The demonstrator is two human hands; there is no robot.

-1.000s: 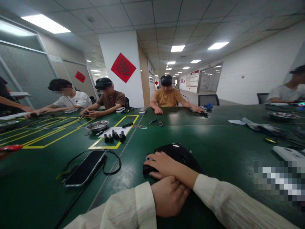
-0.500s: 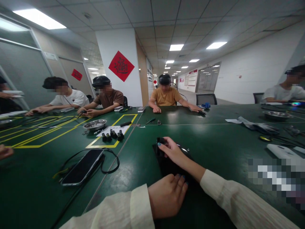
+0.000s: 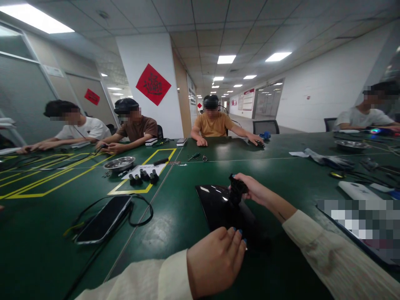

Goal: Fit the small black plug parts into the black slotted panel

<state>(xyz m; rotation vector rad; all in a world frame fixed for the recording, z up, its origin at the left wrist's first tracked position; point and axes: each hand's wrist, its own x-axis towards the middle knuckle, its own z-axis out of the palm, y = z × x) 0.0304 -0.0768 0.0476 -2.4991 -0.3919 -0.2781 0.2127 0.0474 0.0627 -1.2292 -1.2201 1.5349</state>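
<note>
A glossy black flat panel (image 3: 218, 204) lies on the green table in front of me. My left hand (image 3: 215, 260) rests flat on its near end, fingers stretched out and together. My right hand (image 3: 253, 189) is lifted over the panel's far right corner, fingers closed round a small black part (image 3: 236, 189) that sticks up from the panel. Both arms wear cream sleeves.
A phone (image 3: 104, 218) with a looped black cable lies to my left. Further back stand several small black parts (image 3: 143, 177), a metal bowl (image 3: 119, 163) and a screwdriver (image 3: 194, 156). People sit along the far and left edges. A white device (image 3: 358, 190) lies right.
My right hand slid from the panel's near left side to its far right corner and closed on the small black part. The left hand opened from a loose fist and stayed on the near end.
</note>
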